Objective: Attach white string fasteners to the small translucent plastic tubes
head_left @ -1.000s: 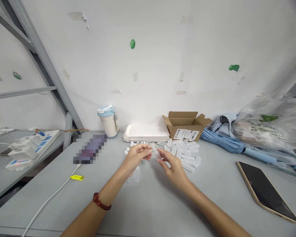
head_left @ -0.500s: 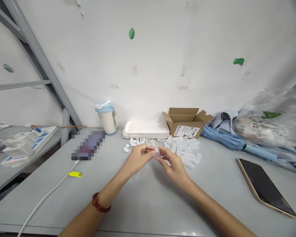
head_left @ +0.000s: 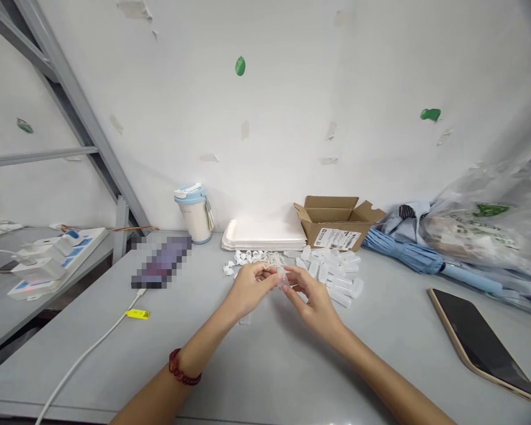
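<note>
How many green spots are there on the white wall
3. One green spot is at far left, past the metal frame; another is upper middle, above the white stack; the third is right, above the blue umbrella. The frame might hide more.

A grey tabletop (head_left: 269,366) spans the lower frame, bearing a pale cup (head_left: 193,221) left of centre, a white stack (head_left: 265,238), small white parts (head_left: 249,256) and translucent plastic pieces (head_left: 323,273) mid-frame, an open carton (head_left: 312,235), then a blue umbrella (head_left: 405,252) and phone (head_left: 482,342) at right
</note>
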{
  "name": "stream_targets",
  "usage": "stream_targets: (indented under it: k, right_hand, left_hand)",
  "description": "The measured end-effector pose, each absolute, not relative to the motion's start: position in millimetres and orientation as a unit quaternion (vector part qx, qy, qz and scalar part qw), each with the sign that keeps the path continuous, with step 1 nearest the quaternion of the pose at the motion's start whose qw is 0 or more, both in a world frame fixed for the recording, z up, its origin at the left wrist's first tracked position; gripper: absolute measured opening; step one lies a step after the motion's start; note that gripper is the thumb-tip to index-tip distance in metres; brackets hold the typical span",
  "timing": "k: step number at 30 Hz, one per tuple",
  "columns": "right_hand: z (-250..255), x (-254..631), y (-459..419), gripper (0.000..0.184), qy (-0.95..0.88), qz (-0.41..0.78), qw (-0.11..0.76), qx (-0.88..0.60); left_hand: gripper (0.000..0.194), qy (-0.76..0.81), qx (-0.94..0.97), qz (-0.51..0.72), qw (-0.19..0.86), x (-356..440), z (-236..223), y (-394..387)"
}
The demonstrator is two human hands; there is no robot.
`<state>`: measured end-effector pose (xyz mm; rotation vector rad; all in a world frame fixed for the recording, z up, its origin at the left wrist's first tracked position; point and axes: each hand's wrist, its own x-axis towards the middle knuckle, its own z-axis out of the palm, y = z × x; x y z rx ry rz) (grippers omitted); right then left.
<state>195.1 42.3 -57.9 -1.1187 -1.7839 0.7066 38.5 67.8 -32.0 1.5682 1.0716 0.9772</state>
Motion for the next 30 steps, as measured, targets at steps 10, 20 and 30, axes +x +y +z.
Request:
stream_targets:
  k: [10,20,30]
  right_hand:
    - [-64.4,193.8,43.0,0.031,-0.740,0.235,0.427,-0.464]
    - [-60.2,193.7,44.8,0.035,-0.650,0.395,0.457,-0.460]
    - [-48.8,195.9,44.5,0.030,-0.524,0.618,0.451,-0.375]
  left_hand:
    - [0.020,0.466,0.623,0.431,0.458,39.0,-36.4,69.0]
    - [0.014,0.457,0.653,0.417,0.436,36.1,-30.2,68.4]
    - [0.023,0.461,0.735,0.378,0.321,32.4,-23.2,63.5]
